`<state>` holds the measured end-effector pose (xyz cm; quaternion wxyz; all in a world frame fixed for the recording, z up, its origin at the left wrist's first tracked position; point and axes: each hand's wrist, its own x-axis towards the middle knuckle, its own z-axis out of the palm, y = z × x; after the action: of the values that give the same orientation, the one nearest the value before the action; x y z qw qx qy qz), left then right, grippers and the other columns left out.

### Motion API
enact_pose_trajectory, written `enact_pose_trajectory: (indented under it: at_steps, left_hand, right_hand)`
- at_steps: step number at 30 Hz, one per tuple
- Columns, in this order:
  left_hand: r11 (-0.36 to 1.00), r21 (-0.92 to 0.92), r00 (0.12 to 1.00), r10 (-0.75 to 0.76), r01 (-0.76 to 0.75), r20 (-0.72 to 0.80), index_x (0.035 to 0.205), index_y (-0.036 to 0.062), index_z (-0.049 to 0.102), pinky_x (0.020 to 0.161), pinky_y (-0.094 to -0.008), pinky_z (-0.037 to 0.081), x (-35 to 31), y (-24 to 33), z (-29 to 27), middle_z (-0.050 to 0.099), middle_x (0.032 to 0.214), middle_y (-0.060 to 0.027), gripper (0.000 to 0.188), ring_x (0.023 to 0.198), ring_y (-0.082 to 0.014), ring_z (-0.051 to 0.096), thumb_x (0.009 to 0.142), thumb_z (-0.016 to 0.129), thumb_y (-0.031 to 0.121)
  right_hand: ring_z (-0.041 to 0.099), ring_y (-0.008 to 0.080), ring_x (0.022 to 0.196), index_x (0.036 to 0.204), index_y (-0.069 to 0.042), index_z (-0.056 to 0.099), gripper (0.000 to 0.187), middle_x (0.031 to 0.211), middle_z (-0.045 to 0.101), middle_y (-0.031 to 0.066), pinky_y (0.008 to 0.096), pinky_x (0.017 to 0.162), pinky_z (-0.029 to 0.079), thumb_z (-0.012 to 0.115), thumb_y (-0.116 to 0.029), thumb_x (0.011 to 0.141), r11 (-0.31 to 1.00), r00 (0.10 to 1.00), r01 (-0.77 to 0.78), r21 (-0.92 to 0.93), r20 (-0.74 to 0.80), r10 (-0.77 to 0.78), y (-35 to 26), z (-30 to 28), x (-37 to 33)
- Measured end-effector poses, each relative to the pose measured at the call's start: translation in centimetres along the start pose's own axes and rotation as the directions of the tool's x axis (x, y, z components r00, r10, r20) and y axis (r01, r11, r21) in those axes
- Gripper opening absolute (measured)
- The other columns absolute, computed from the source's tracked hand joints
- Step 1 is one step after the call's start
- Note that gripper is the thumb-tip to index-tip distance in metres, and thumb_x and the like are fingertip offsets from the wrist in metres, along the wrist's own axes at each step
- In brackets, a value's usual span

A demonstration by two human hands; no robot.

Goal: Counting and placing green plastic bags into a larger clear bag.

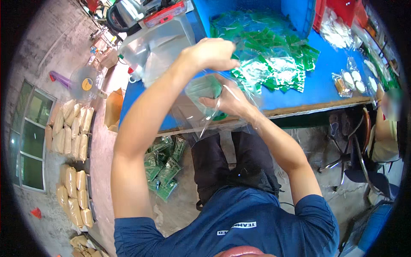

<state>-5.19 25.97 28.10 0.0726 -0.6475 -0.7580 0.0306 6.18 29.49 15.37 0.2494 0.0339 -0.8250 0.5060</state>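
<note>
At blue table's (pixel 280 99) near edge, right hand (pixel 229 99) grasps green packet stack (pixel 206 91) amid clear bag (pixel 198 116); left hand (pixel 210 55) curled above, hold unclear; loose packets (pixel 280 60) crowd beyond, blue crate (pixel 296 18) behind.

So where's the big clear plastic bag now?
In the head view, the big clear plastic bag is just above centre, at the front of the blue table, by the right hand.

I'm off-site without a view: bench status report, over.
Left hand raised, fingers curled, contents unclear. Right hand gripping green packets, clear plastic bag around it. Loose packet pile just beyond.
</note>
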Motion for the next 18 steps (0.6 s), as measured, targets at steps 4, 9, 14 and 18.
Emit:
enact_pose_trajectory:
  at_steps: [4, 9, 14, 18]
  left_hand:
    - [0.979, -0.176, 0.836, 0.01, 0.104, 0.548, 0.099, -0.001, 0.073, 0.07, -0.0377, 0.052, 0.0, -1.6, -0.7, 0.072, 0.084, -0.0167, 0.04, 0.073, -0.0255, 0.067, 0.09, 0.064, 0.037]
    - [0.898, -0.389, 0.854, 0.029, 0.206, 0.519, 0.096, -0.0005, 0.074, 0.067, -0.0326, 0.051, -1.1, -1.2, 0.4, 0.071, 0.077, -0.0087, 0.032, 0.072, -0.0131, 0.064, 0.089, 0.068, 0.031]
    - [0.813, -0.565, 0.918, 0.105, 0.142, 0.381, 0.093, -0.0023, 0.072, 0.069, -0.0286, 0.052, -2.3, -1.9, 1.2, 0.07, 0.077, -0.0084, 0.022, 0.073, -0.0112, 0.064, 0.089, 0.067, 0.018]
    - [0.865, -0.501, 0.999, 0.01, -0.027, -0.036, 0.093, -0.0028, 0.07, 0.071, -0.0294, 0.051, -2.2, -1.5, 2.4, 0.07, 0.079, -0.0084, 0.02, 0.076, -0.0129, 0.064, 0.09, 0.065, 0.016]
  right_hand:
    - [0.067, 0.0377, 0.098, 0.125, -0.007, 0.056, 0.061, 0.107, 0.069, 0.0197, 0.0439, 0.087, 0.053, 0.08, -0.029, 0.073, 0.992, 1.0, 0.005, -0.129, 0.028, -0.001, -1.2, 0.2, -0.7]
    - [0.067, 0.0393, 0.094, 0.122, -0.006, 0.056, 0.06, 0.098, 0.069, 0.0198, 0.0446, 0.083, 0.054, 0.08, -0.032, 0.074, 0.983, 0.993, 0.088, -0.161, -0.065, -0.1, -0.2, 0.0, -1.0]
    - [0.068, 0.0404, 0.091, 0.119, 0.0, 0.057, 0.061, 0.093, 0.069, 0.0218, 0.0459, 0.081, 0.054, 0.079, -0.036, 0.074, 0.972, 1.0, 0.009, -0.234, 0.026, -0.003, -1.4, -0.6, -0.8]
    - [0.068, 0.0394, 0.091, 0.122, 0.004, 0.056, 0.069, 0.094, 0.069, 0.0251, 0.0467, 0.081, 0.053, 0.078, -0.04, 0.073, 0.956, 0.988, -0.107, -0.272, 0.081, 0.134, -1.3, -0.7, -0.5]
